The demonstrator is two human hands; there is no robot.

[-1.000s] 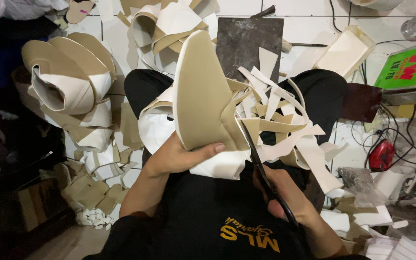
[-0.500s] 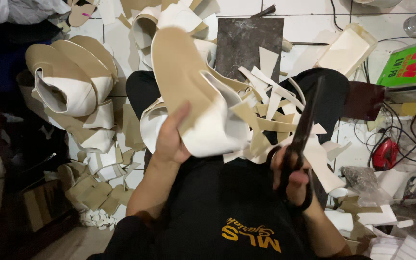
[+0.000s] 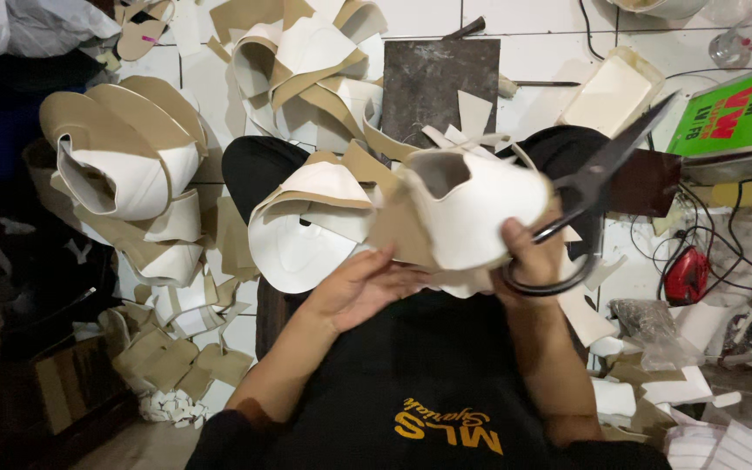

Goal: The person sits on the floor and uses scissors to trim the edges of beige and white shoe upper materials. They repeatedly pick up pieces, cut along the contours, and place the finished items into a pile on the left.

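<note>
Curled white-and-tan sheet piece [image 3: 472,213] pinched with black scissors [image 3: 598,187] in right hand [image 3: 534,254] — left hand [image 3: 360,287] spread beneath.

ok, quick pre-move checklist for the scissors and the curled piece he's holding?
1. Right hand grips the black scissors through the handle loops: ok.
2. Blades closed, tips pointing up and away from the body: ok.
3. Curled white and tan sheet piece supported: ok, the right hand holds it against the scissors.
4. Left hand clear of the blades: ok, it sits below the piece's left edge.
5. Cut line on the piece visible: cannot tell.
6. Lap free of offcuts: not ok.
</note>
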